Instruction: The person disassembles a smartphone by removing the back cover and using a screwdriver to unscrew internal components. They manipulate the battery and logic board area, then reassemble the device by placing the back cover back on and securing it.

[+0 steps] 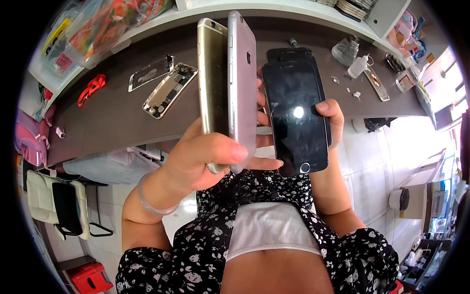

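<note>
My left hand (pixel 210 152) is closed around two smartphones held upright side by side. One is a gold smartphone (pixel 212 78) seen nearly edge-on; the other, a pinkish-silver smartphone (pixel 243 88), has its back turned to the right. In my right hand (pixel 332 117) is a black-fronted smartphone (pixel 298 132) with a round home button, its screen facing me and catching a bright reflection. Behind its upper end another dark phone (pixel 291 54) sticks out, and how it is held is partly hidden. Fingers of both hands meet near the lower edges of the phones.
On the brown desk (pixel 112 117) beyond lie an opened phone body (pixel 170 90), a detached screen panel (pixel 151 73) and a red strap (pixel 91 90). To the right stand a glass bottle (pixel 345 50) and a white squeeze bottle (pixel 358 66), near a phone housing (pixel 376 83) and small parts.
</note>
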`<state>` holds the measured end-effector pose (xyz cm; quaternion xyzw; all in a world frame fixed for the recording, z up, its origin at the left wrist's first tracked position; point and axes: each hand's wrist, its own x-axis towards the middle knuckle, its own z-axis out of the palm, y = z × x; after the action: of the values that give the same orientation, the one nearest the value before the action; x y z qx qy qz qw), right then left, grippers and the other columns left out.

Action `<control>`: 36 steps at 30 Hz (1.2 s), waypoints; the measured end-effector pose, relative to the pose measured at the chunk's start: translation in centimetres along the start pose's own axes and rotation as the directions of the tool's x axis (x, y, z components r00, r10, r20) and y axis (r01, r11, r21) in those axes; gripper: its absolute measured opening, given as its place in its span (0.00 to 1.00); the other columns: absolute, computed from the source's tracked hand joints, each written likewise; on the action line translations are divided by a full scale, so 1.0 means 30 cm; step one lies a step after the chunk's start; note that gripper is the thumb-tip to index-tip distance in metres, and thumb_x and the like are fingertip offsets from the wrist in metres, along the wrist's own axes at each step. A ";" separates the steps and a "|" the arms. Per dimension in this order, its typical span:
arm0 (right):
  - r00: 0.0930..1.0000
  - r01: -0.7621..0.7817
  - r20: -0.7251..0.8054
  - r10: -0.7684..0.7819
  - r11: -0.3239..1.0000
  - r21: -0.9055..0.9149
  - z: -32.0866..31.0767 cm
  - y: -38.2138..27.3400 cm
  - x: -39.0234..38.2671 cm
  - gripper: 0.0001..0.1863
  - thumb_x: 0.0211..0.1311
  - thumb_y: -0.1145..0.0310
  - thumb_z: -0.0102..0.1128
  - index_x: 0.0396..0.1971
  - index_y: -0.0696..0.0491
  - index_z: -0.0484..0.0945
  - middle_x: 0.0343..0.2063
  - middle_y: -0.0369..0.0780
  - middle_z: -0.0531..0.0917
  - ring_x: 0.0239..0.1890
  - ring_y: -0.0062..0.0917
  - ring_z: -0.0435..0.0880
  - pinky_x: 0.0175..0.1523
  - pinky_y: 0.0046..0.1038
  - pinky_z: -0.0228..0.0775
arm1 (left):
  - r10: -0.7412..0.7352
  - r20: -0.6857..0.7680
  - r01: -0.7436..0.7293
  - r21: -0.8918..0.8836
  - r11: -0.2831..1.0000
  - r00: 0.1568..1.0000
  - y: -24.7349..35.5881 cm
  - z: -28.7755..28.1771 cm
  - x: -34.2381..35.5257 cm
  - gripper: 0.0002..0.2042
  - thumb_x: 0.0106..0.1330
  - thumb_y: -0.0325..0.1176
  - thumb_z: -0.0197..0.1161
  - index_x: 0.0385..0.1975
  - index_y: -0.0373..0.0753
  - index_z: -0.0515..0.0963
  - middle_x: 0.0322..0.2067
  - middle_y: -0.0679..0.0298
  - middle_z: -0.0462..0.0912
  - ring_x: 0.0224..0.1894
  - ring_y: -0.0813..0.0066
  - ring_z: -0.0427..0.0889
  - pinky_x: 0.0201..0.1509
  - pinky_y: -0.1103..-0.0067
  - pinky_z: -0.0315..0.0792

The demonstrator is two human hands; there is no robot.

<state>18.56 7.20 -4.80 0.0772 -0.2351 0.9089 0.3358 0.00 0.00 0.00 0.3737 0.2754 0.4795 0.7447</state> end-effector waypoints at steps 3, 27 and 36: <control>0.997 0.006 -0.075 0.001 0.995 0.098 0.024 0.003 0.004 0.42 0.45 0.55 0.49 0.62 0.63 0.60 0.60 0.54 0.67 0.56 0.42 0.74 0.58 0.52 0.63 | 0.020 -0.033 -0.019 0.021 1.000 0.999 0.012 0.005 -0.001 0.46 0.38 0.35 0.63 0.66 0.41 0.54 0.54 0.57 0.68 0.53 0.48 0.74 0.46 0.56 0.80; 0.992 -0.075 0.130 -0.005 0.793 0.605 -0.012 -0.002 0.014 0.45 0.56 0.74 0.57 0.70 0.49 0.40 0.70 0.36 0.44 0.65 0.45 0.62 0.53 0.47 0.74 | -0.012 -0.001 0.012 -0.077 0.997 1.000 -0.001 -0.054 -0.012 0.36 0.53 0.25 0.63 0.64 0.42 0.56 0.56 0.56 0.65 0.52 0.61 0.75 0.39 0.69 0.78; 0.996 -0.068 0.093 0.018 0.813 0.578 0.001 0.002 -0.001 0.46 0.56 0.70 0.56 0.70 0.51 0.38 0.69 0.38 0.46 0.60 0.46 0.67 0.45 0.43 0.78 | 0.022 0.016 -0.022 -0.028 0.999 1.000 -0.023 -0.056 -0.006 0.34 0.57 0.38 0.60 0.64 0.38 0.55 0.59 0.48 0.64 0.55 0.53 0.73 0.39 0.67 0.79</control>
<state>18.53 7.12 -4.81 0.2081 0.0376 0.9406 0.2656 -1.00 0.16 -1.51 0.3703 0.2587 0.4884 0.7466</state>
